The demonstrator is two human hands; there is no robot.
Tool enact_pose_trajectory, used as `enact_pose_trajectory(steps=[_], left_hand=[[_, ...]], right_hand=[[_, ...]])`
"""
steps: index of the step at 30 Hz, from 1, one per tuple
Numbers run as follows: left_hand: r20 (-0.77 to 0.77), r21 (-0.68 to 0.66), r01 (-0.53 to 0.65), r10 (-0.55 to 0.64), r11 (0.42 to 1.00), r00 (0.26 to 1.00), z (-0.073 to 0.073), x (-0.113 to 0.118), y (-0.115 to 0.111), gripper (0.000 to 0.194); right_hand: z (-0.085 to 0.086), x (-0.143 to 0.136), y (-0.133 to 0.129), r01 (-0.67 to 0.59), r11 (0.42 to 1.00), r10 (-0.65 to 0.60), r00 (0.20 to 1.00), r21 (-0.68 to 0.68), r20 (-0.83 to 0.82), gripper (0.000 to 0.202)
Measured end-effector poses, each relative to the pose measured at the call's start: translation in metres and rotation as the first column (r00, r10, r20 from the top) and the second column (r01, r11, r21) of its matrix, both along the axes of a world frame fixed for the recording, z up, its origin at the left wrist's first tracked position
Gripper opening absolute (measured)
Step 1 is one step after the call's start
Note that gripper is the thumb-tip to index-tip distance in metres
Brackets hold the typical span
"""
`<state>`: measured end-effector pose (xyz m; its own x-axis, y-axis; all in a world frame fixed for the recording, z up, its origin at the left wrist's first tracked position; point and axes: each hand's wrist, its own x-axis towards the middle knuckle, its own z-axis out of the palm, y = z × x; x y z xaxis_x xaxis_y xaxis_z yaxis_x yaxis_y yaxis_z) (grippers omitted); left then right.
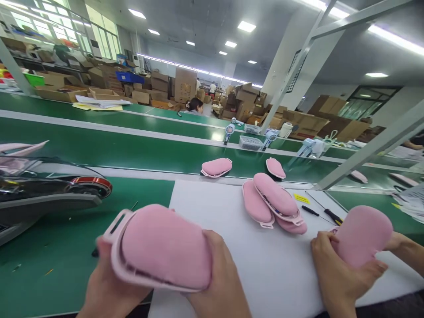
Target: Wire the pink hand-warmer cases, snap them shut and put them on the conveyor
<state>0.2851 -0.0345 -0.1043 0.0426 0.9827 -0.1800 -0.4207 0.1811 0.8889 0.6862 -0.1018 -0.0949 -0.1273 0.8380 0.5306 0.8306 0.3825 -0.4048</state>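
Note:
Both my hands grip one pink padded shell [162, 247] with a pale plastic rim and a slotted tab at its left end. My left hand [109, 287] holds its left underside and my right hand [218, 278] clasps its right end, low over the edge of the white mat [212, 207]. A stack of three similar pink shells [274, 201] lies on the mat further back. To my right, a co-worker's two hands [341, 274] hold another pink shell [362, 234].
A green conveyor belt [132, 150] carries two more pink shells [217, 167] [275, 168]. A black machine with a red ring [53, 185] stands at left. Screwdrivers [333, 216] lie on the mat. A grey metal strut [367, 152] slants at right. Cardboard boxes fill the background.

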Motion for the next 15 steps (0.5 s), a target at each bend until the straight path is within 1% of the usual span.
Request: enact_pose_trajectory(steps=[1,2,3,5,7,9,10,11,12,13,14,15], left_hand=[[0.051,-0.021,0.005,-0.004,1.000,0.999,-0.003,0.003,-0.002,0.085],[0.106,-0.067,0.057,-0.049,0.996,0.993,-0.006,0.006,-0.004,0.090],[0.149,-0.099,0.086,-0.071,0.991,0.986,-0.007,0.007,-0.004,0.091],[0.186,-0.138,0.104,-0.078,0.985,0.980,-0.009,0.010,-0.002,0.086],[0.168,-0.211,0.087,-0.051,0.974,0.984,-0.009,0.015,0.004,0.082],[0.149,-0.295,0.079,-0.036,0.952,0.988,-0.008,0.025,0.009,0.087],[0.157,-0.320,0.106,-0.058,0.941,0.986,-0.008,0.032,0.011,0.090],[0.175,-0.325,0.162,-0.109,0.932,0.979,-0.008,0.040,0.013,0.090],[0.206,-0.309,0.250,-0.192,0.918,0.960,-0.007,0.049,0.016,0.087],[0.218,-0.284,0.354,-0.300,0.891,0.929,-0.006,0.057,0.021,0.082],[0.185,-0.260,0.459,-0.423,0.849,0.887,-0.003,0.065,0.028,0.077],[0.055,-0.237,0.553,-0.557,0.799,0.829,0.001,0.072,0.039,0.074]], right_hand=[[-0.003,0.004,0.000,-0.020,0.999,0.022,0.999,-0.046,0.031,0.024],[-0.006,0.005,-0.001,-0.028,0.998,0.030,0.999,-0.064,0.042,0.016],[-0.009,0.002,-0.003,-0.011,0.999,0.012,1.000,-0.042,0.023,0.013],[-0.018,-0.007,-0.007,0.073,0.996,-0.069,0.995,0.052,-0.075,0.016],[-0.028,-0.017,-0.010,0.172,0.977,-0.148,0.971,0.122,-0.188,0.024],[-0.036,-0.020,-0.011,0.252,0.954,-0.204,0.943,0.164,-0.263,0.034],[-0.039,-0.018,-0.011,0.276,0.944,-0.219,0.934,0.179,-0.281,0.039],[-0.040,-0.014,-0.010,0.295,0.935,-0.231,0.927,0.195,-0.295,0.043],[-0.040,-0.008,-0.008,0.319,0.924,-0.245,0.918,0.213,-0.313,0.046],[-0.040,-0.001,-0.006,0.338,0.913,-0.255,0.910,0.229,-0.328,0.048],[-0.039,0.007,-0.005,0.356,0.903,-0.266,0.903,0.242,-0.337,0.049],[-0.039,0.014,-0.004,0.376,0.891,-0.282,0.897,0.256,-0.340,0.050]])
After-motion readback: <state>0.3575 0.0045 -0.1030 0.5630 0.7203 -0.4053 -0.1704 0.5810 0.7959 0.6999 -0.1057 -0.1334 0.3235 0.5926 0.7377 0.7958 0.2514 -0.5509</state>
